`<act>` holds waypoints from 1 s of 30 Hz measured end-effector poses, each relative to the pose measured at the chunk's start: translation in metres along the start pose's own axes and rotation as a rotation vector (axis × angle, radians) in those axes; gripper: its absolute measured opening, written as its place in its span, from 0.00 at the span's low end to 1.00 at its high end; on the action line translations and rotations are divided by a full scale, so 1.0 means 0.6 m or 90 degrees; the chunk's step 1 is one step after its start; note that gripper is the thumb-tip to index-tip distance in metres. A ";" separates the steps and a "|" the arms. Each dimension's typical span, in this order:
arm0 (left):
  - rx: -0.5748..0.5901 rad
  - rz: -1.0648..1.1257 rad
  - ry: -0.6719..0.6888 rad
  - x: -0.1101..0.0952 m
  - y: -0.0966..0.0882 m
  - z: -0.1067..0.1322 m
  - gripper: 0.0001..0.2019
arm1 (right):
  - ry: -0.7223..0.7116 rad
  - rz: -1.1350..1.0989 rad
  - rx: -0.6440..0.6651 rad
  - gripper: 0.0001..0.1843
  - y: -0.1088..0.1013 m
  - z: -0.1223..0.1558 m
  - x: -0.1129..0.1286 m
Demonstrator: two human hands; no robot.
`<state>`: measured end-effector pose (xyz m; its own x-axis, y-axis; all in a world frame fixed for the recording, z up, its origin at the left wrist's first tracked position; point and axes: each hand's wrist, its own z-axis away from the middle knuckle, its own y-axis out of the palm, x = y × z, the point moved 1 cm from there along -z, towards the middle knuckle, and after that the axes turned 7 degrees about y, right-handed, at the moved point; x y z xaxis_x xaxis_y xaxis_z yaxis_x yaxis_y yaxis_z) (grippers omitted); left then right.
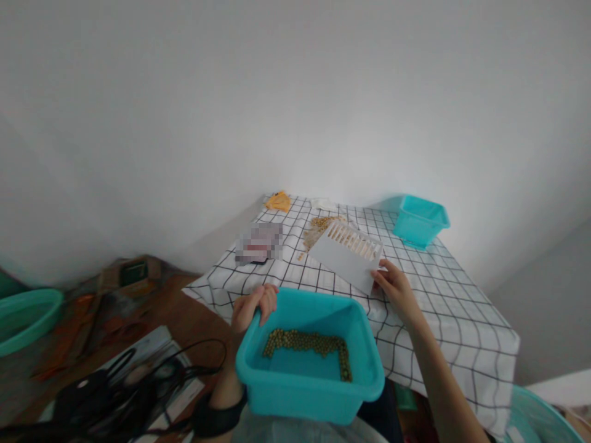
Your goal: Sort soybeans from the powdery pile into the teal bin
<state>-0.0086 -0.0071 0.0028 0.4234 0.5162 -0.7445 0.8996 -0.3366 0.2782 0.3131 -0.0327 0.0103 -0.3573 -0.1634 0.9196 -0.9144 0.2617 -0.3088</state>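
Note:
My left hand [256, 307] is closed over the upper left rim of a turquoise plastic tub [302, 394], which sits low in front of me at the table's near edge. Inside the tub lie many small brass-coloured beads [307, 342], gathered along its far side and right corner. My right hand [391, 282] pinches the near right corner of a flat white board [341, 261] with a row of slots along its far part. The board is over the table; whether it touches the cloth I cannot tell. Beyond it is a spread of small golden pieces [325, 221].
A second turquoise tub [421, 223] stands at the back right of the table with its checked cloth [443, 295]. A blurred-out flat item [259, 243] and a yellow bag [278, 202] lie left. Black cables [138, 381] and a green basin [28, 320] are at lower left.

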 end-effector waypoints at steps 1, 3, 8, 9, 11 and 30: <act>-0.001 0.001 0.001 0.000 0.000 0.000 0.26 | -0.001 0.001 0.011 0.17 0.001 0.001 0.001; -0.009 0.003 0.002 0.000 -0.001 0.000 0.26 | 0.002 0.003 0.019 0.17 0.002 0.001 0.003; 0.010 -0.024 0.001 0.002 -0.004 -0.002 0.26 | 0.024 0.021 0.028 0.18 0.004 0.001 0.004; 0.013 -0.030 0.003 0.003 -0.005 -0.002 0.26 | 0.026 0.026 0.027 0.18 0.004 0.001 0.003; 0.004 -0.045 0.006 0.005 -0.008 -0.001 0.26 | 0.028 0.027 0.013 0.17 0.005 0.000 0.001; -0.026 -0.055 -0.005 -0.002 -0.004 0.004 0.25 | 0.015 0.079 -0.001 0.16 0.008 -0.002 0.011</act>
<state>-0.0117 -0.0088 0.0019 0.3436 0.5352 -0.7717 0.9363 -0.2591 0.2372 0.3065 -0.0313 0.0149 -0.4638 -0.1072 0.8794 -0.8628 0.2799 -0.4209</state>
